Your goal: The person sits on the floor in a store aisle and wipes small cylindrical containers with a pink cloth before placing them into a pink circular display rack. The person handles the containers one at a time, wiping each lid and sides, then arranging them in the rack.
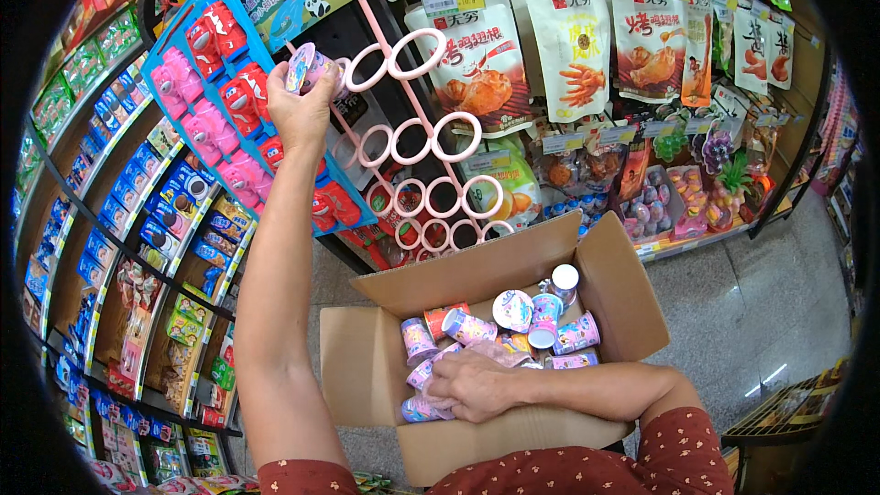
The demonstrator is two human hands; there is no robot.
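Raised at the upper left, my left hand [302,106] grips a purple printed snack cup [313,69] beside the top rings of a pink ring rack [412,137]. Its many round holders show no cups in them. Below the rack stands an open cardboard box [481,268] with several small printed cups [469,325] lying jumbled in it, mostly purple, some orange-red. My right hand [474,381] is inside the box at its near left, its fingers on a pinkish cloth [498,352] over the cups. Part of the cloth and whatever lies under that hand are hidden.
A blue display card [206,106] with pink and red toy-shaped packs hangs left of the rack. Curved shelves [130,220] of packaged snacks fill the left side. Bagged foods [471,69] hang at the upper right. A wire rack [790,419] stands at the lower right.
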